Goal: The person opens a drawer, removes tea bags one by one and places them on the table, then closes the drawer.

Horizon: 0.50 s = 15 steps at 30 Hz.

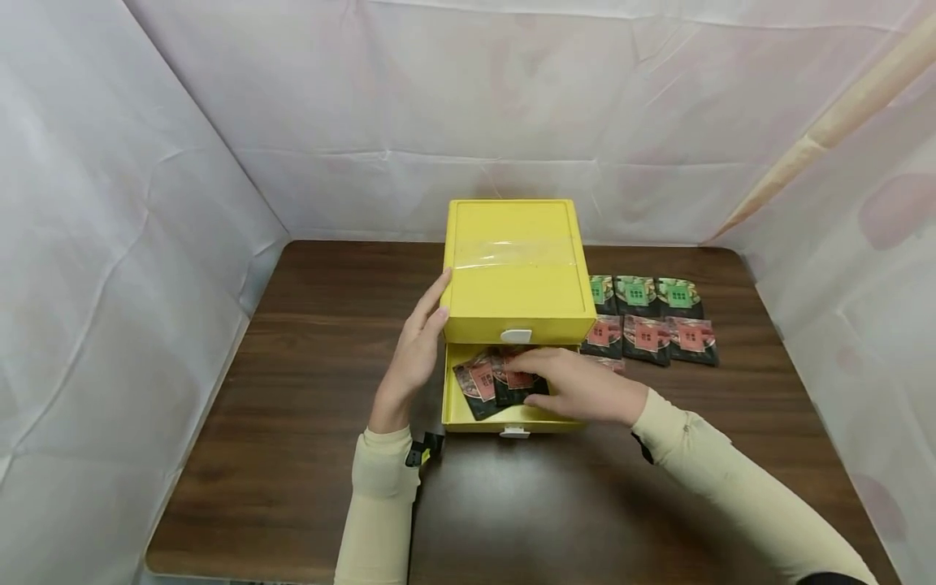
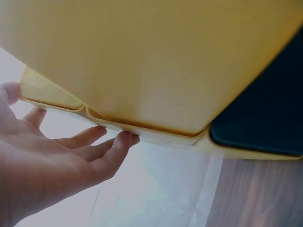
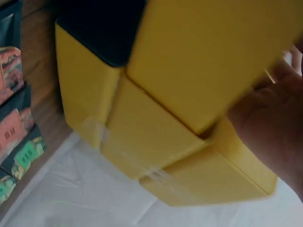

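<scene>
A yellow drawer cabinet [image 1: 516,260] stands on the table with a lower drawer [image 1: 468,418] pulled out. Two dark sachets with red labels lie overlapping inside: the left sachet [image 1: 478,388] and the right sachet [image 1: 504,388]. My right hand [image 1: 574,382] reaches into the drawer from the right, its fingers on the right sachet and the thumb apart from them at its near edge. Along the cabinet's left side my left hand [image 1: 417,349] rests with extended fingers, fingertips at the upper edge. In the left wrist view those fingers [image 2: 118,146] touch the cabinet's side.
Right of the cabinet, sachets with green labels [image 1: 636,295] lie in a row behind sachets with red labels [image 1: 647,337]. Another sachet [image 1: 610,363] shows partly beside the right hand. A dark opening [image 2: 260,104] sits beside the pulled-out drawer. White cloth walls [image 1: 409,122] surround the table.
</scene>
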Tool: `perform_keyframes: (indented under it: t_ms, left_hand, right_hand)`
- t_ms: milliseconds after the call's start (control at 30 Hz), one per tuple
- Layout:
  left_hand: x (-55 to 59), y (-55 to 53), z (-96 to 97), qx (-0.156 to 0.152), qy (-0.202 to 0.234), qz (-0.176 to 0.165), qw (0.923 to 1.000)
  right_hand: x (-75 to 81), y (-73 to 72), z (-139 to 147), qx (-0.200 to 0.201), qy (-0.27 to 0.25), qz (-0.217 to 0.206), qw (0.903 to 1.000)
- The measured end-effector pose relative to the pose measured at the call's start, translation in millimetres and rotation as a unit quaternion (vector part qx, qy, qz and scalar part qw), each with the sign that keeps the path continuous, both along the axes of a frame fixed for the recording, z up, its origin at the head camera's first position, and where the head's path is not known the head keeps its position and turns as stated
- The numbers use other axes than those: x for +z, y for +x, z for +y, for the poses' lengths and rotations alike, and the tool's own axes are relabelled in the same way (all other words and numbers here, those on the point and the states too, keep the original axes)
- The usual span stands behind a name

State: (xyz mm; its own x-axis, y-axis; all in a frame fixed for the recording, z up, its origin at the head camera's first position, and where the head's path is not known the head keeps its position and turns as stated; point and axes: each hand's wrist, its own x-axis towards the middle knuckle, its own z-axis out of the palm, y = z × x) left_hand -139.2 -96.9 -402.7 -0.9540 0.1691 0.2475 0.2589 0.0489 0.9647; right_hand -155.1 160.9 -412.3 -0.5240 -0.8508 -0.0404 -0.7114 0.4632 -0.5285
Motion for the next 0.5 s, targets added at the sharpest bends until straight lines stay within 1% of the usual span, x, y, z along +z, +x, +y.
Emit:
perform_keyframes:
  t_ms: [33,67,133,233,367,500]
  left_hand:
    - [5.1,0.6,0.6,-0.003,-0.007,0.002,1.0]
    - [5.3,-0.8,0.5,-0.007,-0.009,0.004,0.9999]
    - [3.6,-2.1,-0.1,-0.011,-0.009,-0.002,0.9999]
    - [-1.6,0.2,-1.2,-0.018,-0.008,-0.01,0.9998]
    - [-8.5,5.5,-2.6,-0.019,-0.009,-0.015,0.9997]
    - [-10.1,3.4,-2.9,-0.012,-0.001,-0.006,0.9999]
  right_hand:
    - [-2.2,-2.5,-1.6,-0.004,0.013,0.006,0.9999]
    - [-4.1,-4.6,-3.0,-0.009,0.024,0.015,0.9996]
    - [-8.5,-6.4,-5.3,-0.019,0.048,0.033,0.9981]
    - [-18.2,-3.8,-7.6,-0.022,0.07,0.058,0.9956]
    - [-30.8,1.6,-11.3,-0.013,0.079,0.096,0.9921]
    - [-36.1,0.1,-14.4,-0.021,0.073,0.141,0.987]
